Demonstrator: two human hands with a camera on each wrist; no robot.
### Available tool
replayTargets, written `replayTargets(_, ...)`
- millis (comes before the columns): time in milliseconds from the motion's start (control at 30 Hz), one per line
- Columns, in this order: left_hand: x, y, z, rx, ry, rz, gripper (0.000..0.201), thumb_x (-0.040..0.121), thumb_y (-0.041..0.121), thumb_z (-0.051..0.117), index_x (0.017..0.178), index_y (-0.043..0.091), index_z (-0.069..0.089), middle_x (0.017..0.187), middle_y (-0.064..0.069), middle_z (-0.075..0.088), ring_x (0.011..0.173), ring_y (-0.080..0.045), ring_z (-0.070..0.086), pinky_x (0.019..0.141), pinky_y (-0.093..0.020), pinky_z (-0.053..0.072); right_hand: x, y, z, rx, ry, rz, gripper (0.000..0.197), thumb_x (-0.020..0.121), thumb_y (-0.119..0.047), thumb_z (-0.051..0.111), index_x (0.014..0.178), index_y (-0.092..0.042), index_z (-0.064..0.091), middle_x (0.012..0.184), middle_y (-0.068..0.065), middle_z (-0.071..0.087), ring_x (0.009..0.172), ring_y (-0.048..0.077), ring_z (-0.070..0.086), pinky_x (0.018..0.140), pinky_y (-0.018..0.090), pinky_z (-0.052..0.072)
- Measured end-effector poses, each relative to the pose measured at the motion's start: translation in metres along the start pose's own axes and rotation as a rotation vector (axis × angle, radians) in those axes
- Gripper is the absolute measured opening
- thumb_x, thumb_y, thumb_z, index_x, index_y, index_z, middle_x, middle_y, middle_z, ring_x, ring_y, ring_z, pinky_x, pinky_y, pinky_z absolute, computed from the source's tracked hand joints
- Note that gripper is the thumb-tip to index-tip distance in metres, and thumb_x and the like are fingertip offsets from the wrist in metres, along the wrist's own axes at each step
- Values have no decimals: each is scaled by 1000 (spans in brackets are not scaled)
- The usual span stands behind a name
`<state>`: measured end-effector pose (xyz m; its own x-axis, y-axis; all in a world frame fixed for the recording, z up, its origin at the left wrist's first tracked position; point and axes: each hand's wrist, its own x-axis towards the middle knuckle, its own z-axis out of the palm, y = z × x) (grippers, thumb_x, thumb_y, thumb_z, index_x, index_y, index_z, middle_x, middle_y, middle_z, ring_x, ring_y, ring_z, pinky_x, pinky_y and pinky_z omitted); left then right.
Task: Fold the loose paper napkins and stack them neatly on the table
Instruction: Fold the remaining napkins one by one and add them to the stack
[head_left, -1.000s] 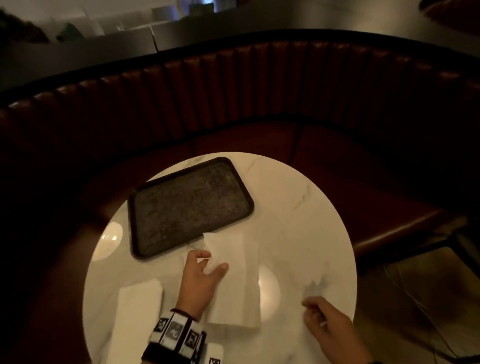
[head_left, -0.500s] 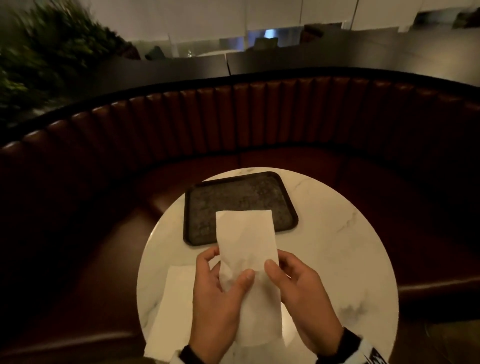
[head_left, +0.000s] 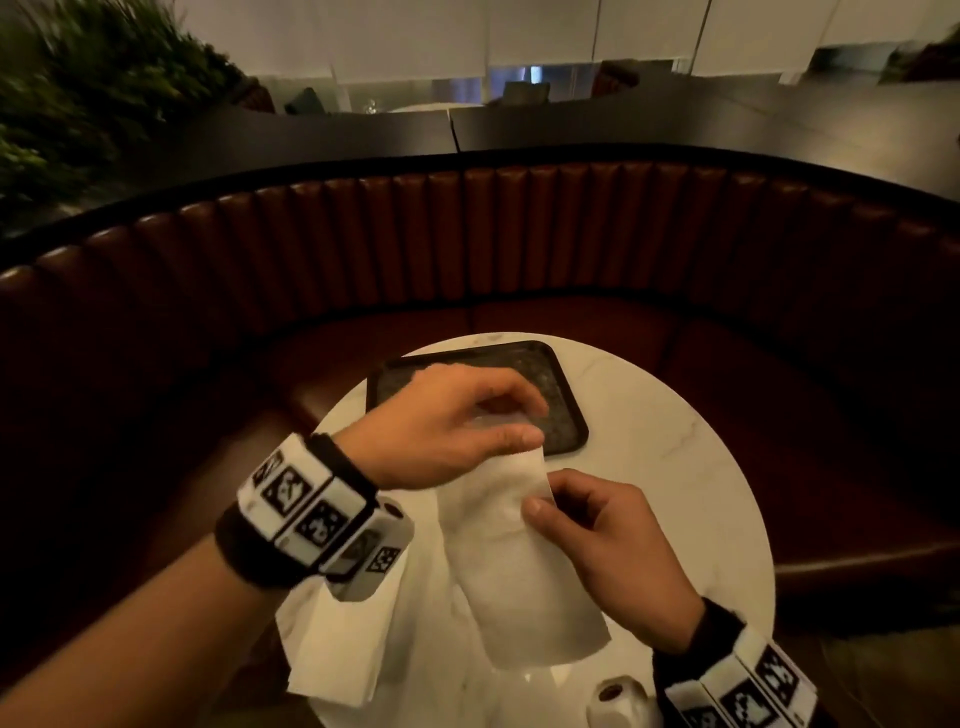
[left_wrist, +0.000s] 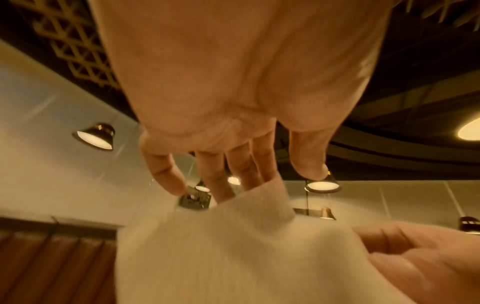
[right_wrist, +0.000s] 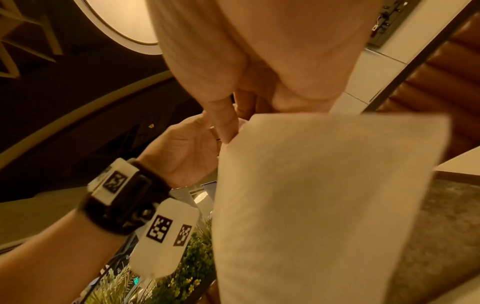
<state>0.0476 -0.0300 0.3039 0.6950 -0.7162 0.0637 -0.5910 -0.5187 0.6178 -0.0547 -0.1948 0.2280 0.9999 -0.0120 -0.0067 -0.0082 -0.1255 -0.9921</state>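
Observation:
A white paper napkin (head_left: 519, 571) hangs in the air above the round marble table (head_left: 675, 467). My left hand (head_left: 535, 423) reaches over from the left and pinches its far top end. Just below, my right hand (head_left: 548, 491) pinches its right edge between thumb and forefinger. In the left wrist view the napkin (left_wrist: 233, 246) meets the left hand's fingers (left_wrist: 249, 176), with the right hand (left_wrist: 420, 259) beside it. The napkin (right_wrist: 324, 205) fills the right wrist view. A flat pile of napkins (head_left: 337, 649) lies on the table's near left, partly under my left wrist.
A dark rectangular tray (head_left: 563, 415) sits on the far side of the table, partly behind my left hand. A curved brown leather bench (head_left: 519, 249) rings the table. Green plants (head_left: 78, 104) stand behind the bench at the far left.
One second ago the napkin lay on the table under my left hand. Both hands lifted it upright; now the left hand has moved to its top end and the right hand to its upper right edge.

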Motion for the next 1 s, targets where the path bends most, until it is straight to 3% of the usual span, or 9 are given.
replayTargets(100,13,-6,-2,-82,-26,8,11,85,27,71,93,20,71,87,7,71,82,-10,65,80,-37,55,0,-2,-1,-29,2,2,13,90,-16,63,95,-21,74,92,-1,76,88,15,71,86,37,57)
replayTargets(233,19,-10,4,-89,8,0,6,85,28,70,87,22,70,81,0,69,76,-20,62,71,-39,53,2,-7,-6,-62,26,-8,14,90,-22,61,98,-26,72,92,-9,75,85,6,70,79,23,57)
replayTargets(300,20,-8,5,-71,2,5,5,86,29,69,87,24,69,80,7,67,74,-12,60,70,-33,51,6,-12,-7,-119,63,-43,18,90,-32,60,105,-30,70,92,-11,74,86,5,69,78,23,57)
replayTargets(367,21,-4,6,-14,-20,46,5,86,30,69,87,26,69,78,11,66,71,-4,57,67,-22,45,15,-17,-7,-229,108,-109,25,87,-42,59,108,-32,69,90,-10,73,85,6,68,78,29,57)
replayTargets(467,24,-1,1,44,-8,71,2,86,28,68,87,26,68,77,13,65,72,2,56,67,-15,42,27,-19,-5,-321,143,-185,23,89,-42,57,100,-30,72,84,-7,74,78,7,67,73,36,56)
replayTargets(667,21,-23,-17,6,87,-64,3,85,30,69,86,28,70,84,12,69,84,-8,63,80,-35,53,0,14,-11,-287,101,-27,18,91,-30,59,90,-26,77,83,-15,75,78,0,68,72,23,52)
replayTargets(800,8,-48,-12,-14,117,-160,4,84,29,70,85,26,71,82,11,69,81,-6,62,77,-27,51,-23,39,-18,-229,70,137,19,91,-18,61,82,-23,77,73,0,74,59,16,66,66,33,55)
replayTargets(900,-23,-73,12,-80,195,-247,7,84,24,72,78,28,69,68,16,64,65,2,57,65,-18,44,-15,46,-26,-218,96,161,19,89,-14,62,78,-20,77,71,6,73,58,14,64,69,41,56)
replayTargets(1000,-81,-103,59,-298,363,-409,12,81,18,74,73,24,69,68,10,68,64,1,58,64,-20,46,19,45,-22,-225,36,127,16,88,-15,63,77,-13,74,74,3,73,63,2,60,66,27,52)
